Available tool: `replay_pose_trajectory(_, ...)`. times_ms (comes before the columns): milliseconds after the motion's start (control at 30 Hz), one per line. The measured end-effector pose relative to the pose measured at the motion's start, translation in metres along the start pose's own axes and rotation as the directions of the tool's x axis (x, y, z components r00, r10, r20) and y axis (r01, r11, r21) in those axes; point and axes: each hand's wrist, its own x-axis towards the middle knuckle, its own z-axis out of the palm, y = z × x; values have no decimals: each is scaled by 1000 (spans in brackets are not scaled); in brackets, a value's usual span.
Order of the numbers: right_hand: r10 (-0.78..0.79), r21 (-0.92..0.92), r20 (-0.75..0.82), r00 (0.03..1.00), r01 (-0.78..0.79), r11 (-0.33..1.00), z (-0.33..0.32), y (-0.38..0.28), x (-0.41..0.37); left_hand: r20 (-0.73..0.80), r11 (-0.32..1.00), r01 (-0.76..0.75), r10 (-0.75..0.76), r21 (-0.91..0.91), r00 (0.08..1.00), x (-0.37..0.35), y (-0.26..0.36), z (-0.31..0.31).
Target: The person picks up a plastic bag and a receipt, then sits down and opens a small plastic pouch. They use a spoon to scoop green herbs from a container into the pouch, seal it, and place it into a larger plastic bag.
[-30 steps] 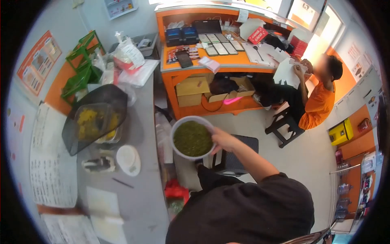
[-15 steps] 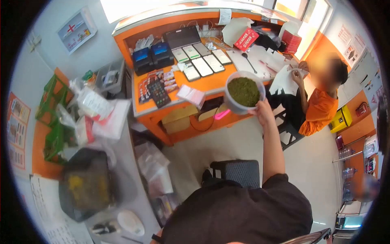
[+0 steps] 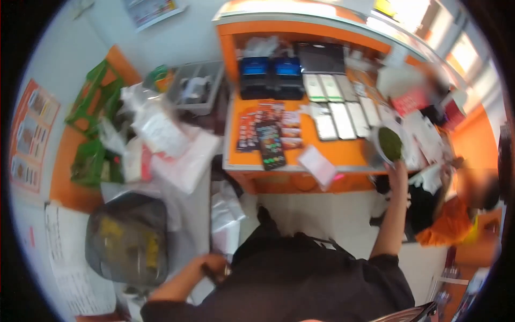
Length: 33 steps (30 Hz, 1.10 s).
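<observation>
A round tub of green powder is tilted over the right part of the orange desk, and my right hand grips its rim. Low at the left, near the grey side counter, my left hand is closed round a dark object too blurred to name. Several phones lie in rows on the desk, left of the tub. A large dark phone rests by colourful packets, and a pink-white packet overhangs the front edge.
Two black printers stand at the desk's back left. Plastic bags and a dark lidded container are on the side counter, beside green crates. A person in an orange shirt sits at the right.
The view has swung left, so the desk appears further right. The tub, still in my right hand, now tilts more. My left hand has come into view.
</observation>
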Motion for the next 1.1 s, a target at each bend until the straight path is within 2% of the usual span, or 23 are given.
replay_pose_trajectory(33,28,1,-13,1000,-28,1000,4,-8,-6,-64,977,208,-211,-52,975,-5,0,-40)
replay_pose_trajectory(67,212,517,-96,972,-133,845,22,-26,-9,-270,973,230,-216,22,938,-39,15,-91)
replay_pose_trajectory(100,-28,-231,0,1000,27,972,2,3,-5,-494,975,219,-166,50,854,-54,10,-129)
replay_pose_trajectory(133,444,597,-176,879,-263,758,23,-27,-14,-736,986,166,-91,30,671,-69,11,-166)
replay_pose_trajectory(167,329,347,-134,935,-267,899,17,-13,-17,-909,992,73,68,107,410,-76,8,-199)
replay_pose_trajectory(200,282,188,-134,950,-255,949,4,6,-14,-942,974,153,112,167,315,-92,12,-234)
replay_pose_trajectory(267,453,326,-343,823,-348,879,29,-34,-19,-961,911,305,256,276,107,-114,2,-288)
replay_pose_trajectory(300,459,345,-359,813,-342,874,41,-49,-20,-935,865,378,354,330,7,-118,-8,-307)
replay_pose_trajectory(333,470,356,-379,797,-343,869,48,-62,-27,-939,870,374,343,322,11,-121,-14,-323)
replay_pose_trajectory(400,512,428,-330,793,-358,830,17,-35,-28,-966,925,359,194,122,-170,-124,-22,-344)
replay_pose_trajectory(433,546,510,-280,790,-360,781,26,-44,-21,-967,925,364,183,107,-180,-123,-22,-350)
replay_pose_trajectory(500,488,425,-361,795,-325,845,44,-73,-25,-971,933,360,76,-12,-228,-122,-24,-358)
replay_pose_trajectory(567,480,408,-396,783,-318,856,44,-70,-24,-970,904,424,57,-50,-235,-120,-39,-356)
replay_pose_trajectory(633,498,475,-492,714,-259,841,8,-43,-17,-971,875,478,41,-78,-234,-121,-49,-353)
replay_pose_trajectory(700,436,413,-523,732,-230,881,-37,-5,-14,-963,723,638,-162,-265,-217,-131,-55,-351)
replay_pose_trajectory(733,364,355,-546,754,-186,916,-20,-22,-14,-962,721,639,-169,-268,-212,-136,-59,-349)
replay_pose_trajectory(767,466,477,-598,653,-177,861,-2,-44,-16,-969,756,616,-98,-220,-226,-142,-64,-348)
replay_pose_trajectory(833,425,430,-596,681,-177,886,-16,-31,-16,-970,786,592,-39,-178,-240,-152,-69,-347)
replay_pose_trajectory(900,379,382,-589,713,-167,909,-13,-32,-13,-975,912,407,49,-45,-216,-163,-70,-348)
replay_pose_trajectory(933,388,358,-586,711,-203,912,-4,-40,-12,-975,913,406,41,-53,-220,-167,-69,-346)
replay_pose_trajectory(1000,402,331,-585,704,-245,911,2,-45,-9,-844,974,212,176,76,-507,-172,-67,-342)
replay_pose_trajectory(1033,406,331,-582,705,-251,910,1,-45,-6,-845,975,209,170,71,-508,-170,-72,-336)
replay_pose_trajectory(1100,408,328,-578,707,-256,909,2,-45,-4,-581,937,341,235,-78,-779,-165,-87,-317)
